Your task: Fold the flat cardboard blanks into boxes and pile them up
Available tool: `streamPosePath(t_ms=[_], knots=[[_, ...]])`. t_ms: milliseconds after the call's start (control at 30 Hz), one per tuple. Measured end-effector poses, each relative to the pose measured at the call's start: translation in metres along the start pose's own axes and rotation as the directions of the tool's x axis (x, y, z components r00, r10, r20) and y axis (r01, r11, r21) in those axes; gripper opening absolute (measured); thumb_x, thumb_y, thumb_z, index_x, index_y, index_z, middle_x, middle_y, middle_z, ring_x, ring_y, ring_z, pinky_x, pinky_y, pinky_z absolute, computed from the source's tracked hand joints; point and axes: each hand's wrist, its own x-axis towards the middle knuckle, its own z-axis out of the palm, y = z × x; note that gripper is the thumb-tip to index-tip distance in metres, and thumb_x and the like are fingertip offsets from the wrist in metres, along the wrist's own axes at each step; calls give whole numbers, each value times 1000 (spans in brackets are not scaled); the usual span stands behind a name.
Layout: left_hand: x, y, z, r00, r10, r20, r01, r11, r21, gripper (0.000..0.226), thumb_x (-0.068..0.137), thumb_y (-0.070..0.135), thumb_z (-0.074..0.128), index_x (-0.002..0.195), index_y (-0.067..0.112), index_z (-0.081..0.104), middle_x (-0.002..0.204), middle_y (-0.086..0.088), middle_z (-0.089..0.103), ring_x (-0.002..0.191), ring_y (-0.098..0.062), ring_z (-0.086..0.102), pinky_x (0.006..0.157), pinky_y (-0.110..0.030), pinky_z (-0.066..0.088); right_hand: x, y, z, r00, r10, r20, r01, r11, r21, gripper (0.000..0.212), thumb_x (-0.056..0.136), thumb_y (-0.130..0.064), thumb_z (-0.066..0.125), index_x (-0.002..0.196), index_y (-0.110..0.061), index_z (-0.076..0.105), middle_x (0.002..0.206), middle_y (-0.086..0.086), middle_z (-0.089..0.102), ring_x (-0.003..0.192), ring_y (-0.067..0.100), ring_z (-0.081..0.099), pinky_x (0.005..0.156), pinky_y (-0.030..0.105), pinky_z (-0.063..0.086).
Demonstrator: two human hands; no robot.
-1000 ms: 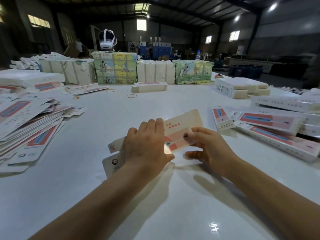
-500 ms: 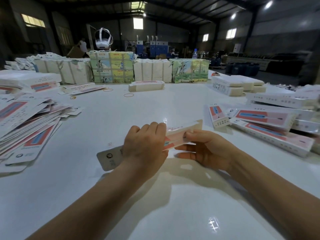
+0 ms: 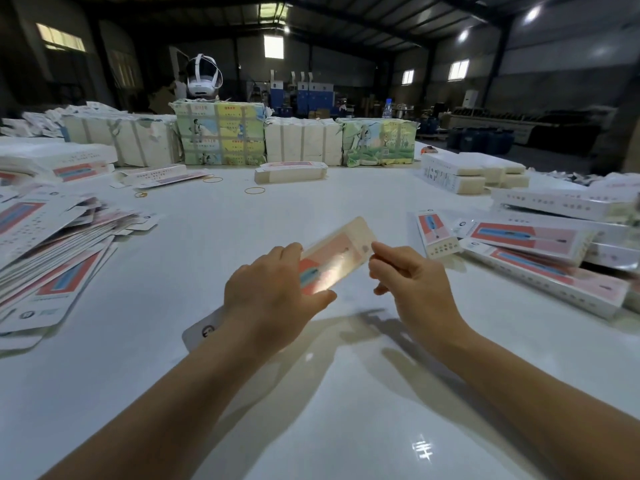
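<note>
A long cardboard blank [image 3: 334, 259] with a red and blue print hangs above the white table [image 3: 311, 393], slanting up to the right. My left hand [image 3: 273, 296] grips its middle, fingers over the top and thumb underneath. My right hand [image 3: 412, 289] pinches its far end between thumb and forefinger. The blank's near flap [image 3: 202, 329] pokes out below my left wrist. A fanned heap of flat blanks [image 3: 52, 268] lies at the left. Folded boxes [image 3: 540, 258] are piled at the right.
Wrapped bundles [image 3: 221, 133] line the table's far edge, with a white headset [image 3: 203, 76] on top. One folded box [image 3: 291, 172] and loose rubber bands [image 3: 254, 190] lie mid-table. More white boxes [image 3: 474, 176] sit at the back right.
The blank has tipped from edge-on to show its printed face, and its far end has risen. My right hand has shifted from under the blank to pinching its end.
</note>
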Motion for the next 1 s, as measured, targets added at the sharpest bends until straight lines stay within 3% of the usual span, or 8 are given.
streamPosePath(t_ms=[133, 200, 400, 533, 733, 833, 933, 1000], knots=[[-2, 6, 7, 998, 14, 60, -14, 1000, -2, 54, 75, 72, 53, 110, 31, 45, 101, 13, 55, 73, -10, 50, 53, -20, 33, -3, 0, 1, 999, 8, 46, -7, 1000, -28, 19, 87, -10, 64, 84, -26, 72, 78, -8, 69, 58, 1, 58, 57, 15, 49], [-4, 7, 9, 997, 24, 75, -24, 1000, -9, 55, 75, 72, 52, 111, 32, 45, 102, 14, 56, 74, -10, 53, 56, -19, 37, -2, 0, 0, 999, 37, 32, -36, 998, -42, 17, 87, -8, 62, 84, -22, 71, 71, -2, 67, 55, 5, 55, 57, 19, 49], [-7, 7, 7, 992, 69, 102, -73, 997, 29, 62, 75, 74, 50, 118, 31, 43, 110, 12, 56, 82, -11, 56, 68, -23, 49, 0, 1, -1, 992, 63, 111, -50, 992, -115, 49, 93, -10, 56, 128, -40, 40, 73, 0, 60, 56, 3, 54, 53, 20, 50], [-8, 12, 7, 993, 69, 98, -76, 995, 65, 63, 77, 74, 48, 121, 30, 41, 111, 12, 56, 82, -9, 52, 68, -22, 45, -2, -1, -1, 994, 73, 85, -66, 994, -84, 18, 92, -8, 55, 103, -18, 66, 69, -5, 68, 50, 2, 52, 49, 18, 45], [-11, 21, 9, 994, 103, 32, -107, 978, 179, 61, 79, 72, 47, 119, 27, 40, 107, 10, 54, 78, -9, 44, 64, -22, 35, 3, 1, -1, 956, 275, 100, -282, 957, 70, 29, 94, -5, 51, 79, -19, 72, 67, -4, 68, 53, 6, 51, 53, 24, 42], [-11, 24, 11, 994, 107, 28, -111, 974, 196, 60, 80, 71, 47, 119, 27, 40, 107, 9, 54, 77, -9, 43, 64, -22, 33, 4, 4, 0, 959, 254, 124, -257, 966, 10, 30, 96, -7, 49, 82, -20, 72, 75, -3, 69, 54, 0, 53, 53, 21, 42], [-10, 20, 8, 996, 75, 50, -80, 991, 111, 61, 79, 72, 47, 119, 28, 41, 106, 10, 54, 79, -9, 48, 66, -22, 42, 5, 1, -3, 994, 104, 31, -99, 986, -133, 11, 91, -18, 60, 99, -24, 65, 102, 2, 62, 67, 1, 59, 54, 14, 45], [-10, 17, 5, 996, 53, 70, -54, 998, 21, 59, 77, 72, 48, 117, 29, 42, 102, 12, 52, 79, -9, 52, 67, -22, 46, 10, 2, -8, 996, 36, -82, -60, 949, -311, 51, 82, -31, 70, 127, -32, 46, 121, -6, 43, 85, 4, 53, 62, 17, 45]])
